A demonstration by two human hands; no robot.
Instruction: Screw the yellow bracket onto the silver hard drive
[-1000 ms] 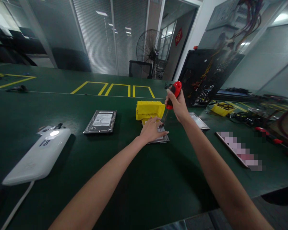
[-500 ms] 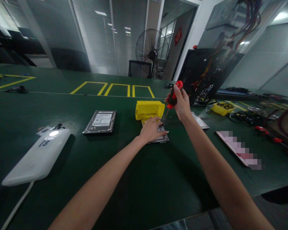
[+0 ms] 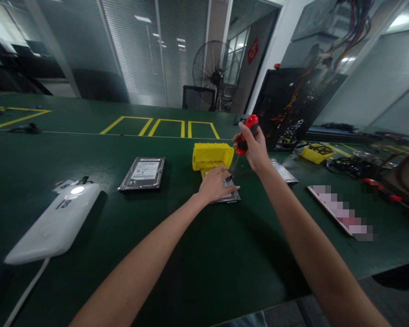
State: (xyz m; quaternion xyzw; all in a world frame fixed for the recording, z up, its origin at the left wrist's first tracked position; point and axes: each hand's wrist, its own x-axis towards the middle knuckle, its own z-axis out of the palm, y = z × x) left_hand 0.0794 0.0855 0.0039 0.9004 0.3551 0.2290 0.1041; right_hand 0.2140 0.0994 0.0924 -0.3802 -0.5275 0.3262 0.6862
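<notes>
My left hand (image 3: pixel 214 185) lies over a hard drive (image 3: pixel 229 197), its thumb stretched out to the right and its fingers apart. Most of that drive is hidden beneath the hand. A yellow plastic bin (image 3: pixel 213 154) stands just behind, close to my fingertips. In my right hand (image 3: pixel 256 147) is a screwdriver (image 3: pixel 247 134) with a red and black handle, held closed and tilted. Its shaft points down to a small dark spot beside my left fingers; the tip's exact contact cannot be made out. Another hard drive (image 3: pixel 143 172) rests label up to the left.
A drive with a pale label (image 3: pixel 283 171) lies behind my right forearm. At left is a white device (image 3: pixel 56 222) with a cable; at right, a pink-white flat object (image 3: pixel 337 209), partly blurred. Farther right stand a black computer case (image 3: pixel 279 100) and a yellow bin (image 3: pixel 316 154).
My right hand and the screwdriver handle have shifted slightly left. My left hand, the drive under it and the yellow bin have stayed in place.
</notes>
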